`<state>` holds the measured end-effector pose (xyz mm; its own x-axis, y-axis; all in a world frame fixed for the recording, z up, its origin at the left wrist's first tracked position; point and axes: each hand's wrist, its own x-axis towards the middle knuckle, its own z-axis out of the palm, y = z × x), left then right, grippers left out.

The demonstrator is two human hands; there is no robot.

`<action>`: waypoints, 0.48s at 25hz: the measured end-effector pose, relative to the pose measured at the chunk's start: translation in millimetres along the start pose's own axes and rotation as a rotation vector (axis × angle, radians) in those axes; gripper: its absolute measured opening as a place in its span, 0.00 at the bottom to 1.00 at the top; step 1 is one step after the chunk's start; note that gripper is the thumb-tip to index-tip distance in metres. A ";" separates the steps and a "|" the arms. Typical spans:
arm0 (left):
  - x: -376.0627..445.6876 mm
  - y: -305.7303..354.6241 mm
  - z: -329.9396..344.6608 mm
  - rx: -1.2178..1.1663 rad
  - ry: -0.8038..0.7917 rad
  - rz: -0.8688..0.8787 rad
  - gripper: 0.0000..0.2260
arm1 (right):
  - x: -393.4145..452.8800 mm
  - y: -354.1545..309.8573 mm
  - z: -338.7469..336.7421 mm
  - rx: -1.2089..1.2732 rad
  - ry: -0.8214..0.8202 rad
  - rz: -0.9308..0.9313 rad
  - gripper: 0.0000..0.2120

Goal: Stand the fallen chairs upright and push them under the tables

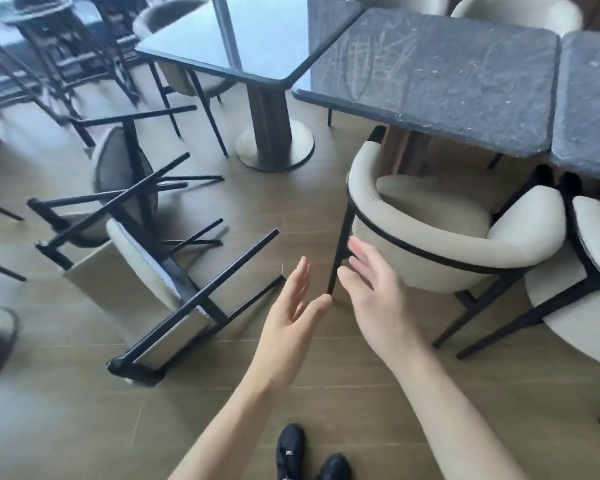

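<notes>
A cream chair with black legs (146, 278) lies on its side on the floor at the left, legs pointing right. Behind it a second fallen chair (118, 168) lies tangled with it. An upright cream armchair (430, 244) stands partly under the dark stone table (430, 77). My left hand (291, 313) is held out, fingers apart, empty, just right of the near fallen chair's legs. My right hand (378, 296) is also spread and empty, in front of the upright chair's back leg, not gripping it.
A glossy pedestal table (257, 39) stands at centre back with a round base. Another cream chair (582, 289) stands at the right edge beside a further dark table (589, 98). More chairs and black frames crowd the far left. My shoes (291, 448) are on the wood floor.
</notes>
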<state>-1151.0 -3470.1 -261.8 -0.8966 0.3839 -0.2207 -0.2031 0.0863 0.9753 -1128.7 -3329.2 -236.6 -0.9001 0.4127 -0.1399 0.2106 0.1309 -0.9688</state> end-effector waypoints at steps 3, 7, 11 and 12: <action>-28.6 13.3 -30.7 -0.043 0.104 0.006 0.26 | -22.0 -25.1 30.1 0.100 -0.074 -0.037 0.21; -61.8 39.7 -65.9 -0.071 0.211 0.083 0.30 | -47.8 -53.7 52.3 0.131 -0.189 -0.048 0.22; -96.3 55.5 -103.6 -0.122 0.306 0.140 0.30 | -75.6 -75.5 80.5 0.080 -0.283 -0.064 0.21; -105.9 58.3 -115.6 -0.122 0.333 0.154 0.31 | -84.6 -81.6 91.8 0.074 -0.296 -0.072 0.20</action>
<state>-1113.4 -3612.0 -181.6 -0.9949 0.0623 -0.0798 -0.0839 -0.0670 0.9942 -1104.8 -3457.6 -164.6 -0.9860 0.1227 -0.1131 0.1234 0.0798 -0.9892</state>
